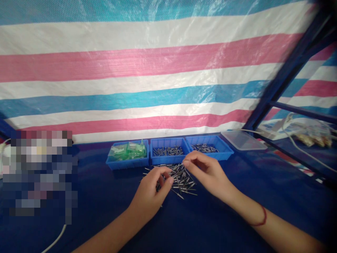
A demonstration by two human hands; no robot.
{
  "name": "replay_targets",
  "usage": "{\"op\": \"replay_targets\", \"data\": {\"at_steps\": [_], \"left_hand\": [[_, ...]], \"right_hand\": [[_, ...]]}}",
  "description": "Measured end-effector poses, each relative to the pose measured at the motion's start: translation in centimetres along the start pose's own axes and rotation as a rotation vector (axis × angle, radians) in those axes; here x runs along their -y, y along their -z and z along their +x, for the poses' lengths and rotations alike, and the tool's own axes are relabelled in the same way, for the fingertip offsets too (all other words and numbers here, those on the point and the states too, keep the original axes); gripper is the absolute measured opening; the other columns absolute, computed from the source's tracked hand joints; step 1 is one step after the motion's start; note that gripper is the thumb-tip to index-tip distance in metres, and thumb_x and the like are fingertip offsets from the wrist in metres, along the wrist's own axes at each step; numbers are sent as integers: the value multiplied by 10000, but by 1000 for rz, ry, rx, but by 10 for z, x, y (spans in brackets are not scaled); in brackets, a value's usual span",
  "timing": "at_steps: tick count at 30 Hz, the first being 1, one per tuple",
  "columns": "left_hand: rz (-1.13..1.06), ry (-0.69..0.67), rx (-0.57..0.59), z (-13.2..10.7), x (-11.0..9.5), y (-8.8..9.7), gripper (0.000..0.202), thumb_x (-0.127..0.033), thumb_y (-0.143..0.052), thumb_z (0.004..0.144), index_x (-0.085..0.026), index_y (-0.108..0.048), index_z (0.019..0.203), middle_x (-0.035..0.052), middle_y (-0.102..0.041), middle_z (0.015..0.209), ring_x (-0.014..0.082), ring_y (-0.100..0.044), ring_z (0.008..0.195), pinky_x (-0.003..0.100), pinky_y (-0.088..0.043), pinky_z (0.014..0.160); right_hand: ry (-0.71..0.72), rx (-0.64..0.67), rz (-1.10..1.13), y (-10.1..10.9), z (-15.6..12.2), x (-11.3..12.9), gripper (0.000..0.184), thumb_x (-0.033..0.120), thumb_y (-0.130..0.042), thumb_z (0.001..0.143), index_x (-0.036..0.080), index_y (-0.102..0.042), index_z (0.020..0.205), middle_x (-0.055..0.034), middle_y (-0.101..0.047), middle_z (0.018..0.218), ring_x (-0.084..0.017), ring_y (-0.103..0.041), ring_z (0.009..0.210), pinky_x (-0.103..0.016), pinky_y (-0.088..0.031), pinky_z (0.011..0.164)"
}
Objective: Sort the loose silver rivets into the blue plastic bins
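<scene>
A loose pile of thin silver metal pins that look like blind rivets [181,181] lies on the dark blue tabletop. Over the left side of this pile is my left hand [155,184], its fingers curled and thumb close to the index finger; whatever they hold is too small to tell. My right hand [207,172] pinches thumb and index finger together at the pile's back right edge, just in front of the bins. Any piece in that pinch is not clear. Similar pins fill part of the middle blue bin [168,161] and the right blue bin [223,154].
The left blue bin [129,164] holds green plastic packets [137,150]. A clear plastic lid [243,140] lies right of the bins. Behind hangs a striped tarp [147,65]; a blue metal frame [279,84] stands at right. A white cable [56,240] runs at lower left.
</scene>
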State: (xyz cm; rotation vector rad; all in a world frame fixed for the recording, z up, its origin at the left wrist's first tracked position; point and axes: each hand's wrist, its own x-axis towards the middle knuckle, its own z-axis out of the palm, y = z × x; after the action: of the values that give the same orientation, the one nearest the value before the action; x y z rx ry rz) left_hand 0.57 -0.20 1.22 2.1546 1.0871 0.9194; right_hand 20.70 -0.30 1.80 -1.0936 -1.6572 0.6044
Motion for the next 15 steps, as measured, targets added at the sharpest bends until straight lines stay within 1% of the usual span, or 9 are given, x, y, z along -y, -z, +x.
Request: {"op": "replay_targets", "data": {"at_steps": [2, 4, 5, 6, 8, 11, 13, 15], "left_hand": [[72, -37, 24, 0, 1, 2, 185, -244, -482, 897, -197, -579, 1047, 28, -634, 921, 141, -566, 743, 265, -434, 715], [163, -116, 75, 0, 2, 4, 166, -209, -466, 899, -201, -603, 992, 34, -631, 948, 164, -564, 840, 294, -413, 777], [215, -157, 106, 0, 2, 5, 167, -193, -464, 897, -205, -616, 966, 35, -631, 957, 176, -555, 884, 311, -398, 798], [269, -193, 137, 0, 3, 6, 171, -183, -468, 892, -211, -627, 949, 34, -630, 965, 187, -545, 912, 325, -383, 807], [370, -239, 188, -1, 5, 6, 166, -188, -497, 876, -226, -644, 944, 34, -626, 984, 200, -528, 925, 341, -362, 795], [457, -300, 263, -1, 6, 5, 130, -240, -561, 854, -249, -661, 937, 29, -620, 1000, 206, -514, 927, 338, -342, 768], [472, -339, 310, -1, 7, 5, 118, -270, -565, 865, -266, -665, 927, 16, -621, 989, 197, -510, 920, 327, -333, 756], [476, -361, 348, -2, 7, 5, 135, -282, -528, 897, -270, -662, 913, 6, -619, 984, 184, -506, 914, 316, -331, 754]], "right_hand": [[4, -155, -85, 16, 10, -11, 230, 401, -547, 851, 190, -615, 792, -34, -618, 770, -159, -545, 672, -276, -441, 596], [-21, -317, -201, 34, 20, -26, 242, 414, -546, 845, 188, -626, 816, -35, -626, 752, -166, -549, 656, -287, -439, 601], [-33, -381, -284, 43, 24, -34, 247, 415, -545, 842, 186, -636, 826, -37, -632, 749, -169, -552, 650, -293, -437, 605], [-48, -413, -383, 50, 28, -42, 249, 408, -544, 840, 182, -647, 833, -41, -638, 745, -176, -560, 656, -304, -438, 621], [-55, -389, -585, 61, 33, -57, 247, 382, -542, 837, 168, -666, 824, -64, -651, 776, -202, -578, 707, -339, -445, 685], [-25, -368, -775, 63, 35, -67, 236, 356, -552, 827, 159, -676, 867, -100, -660, 873, -253, -584, 835, -402, -436, 780], [27, -351, -791, 57, 33, -63, 214, 332, -551, 828, 165, -667, 896, -98, -660, 897, -262, -578, 873, -420, -428, 811], [97, -299, -743, 47, 29, -52, 178, 298, -540, 837, 176, -655, 900, -85, -659, 902, -250, -577, 880, -413, -426, 831]]}}
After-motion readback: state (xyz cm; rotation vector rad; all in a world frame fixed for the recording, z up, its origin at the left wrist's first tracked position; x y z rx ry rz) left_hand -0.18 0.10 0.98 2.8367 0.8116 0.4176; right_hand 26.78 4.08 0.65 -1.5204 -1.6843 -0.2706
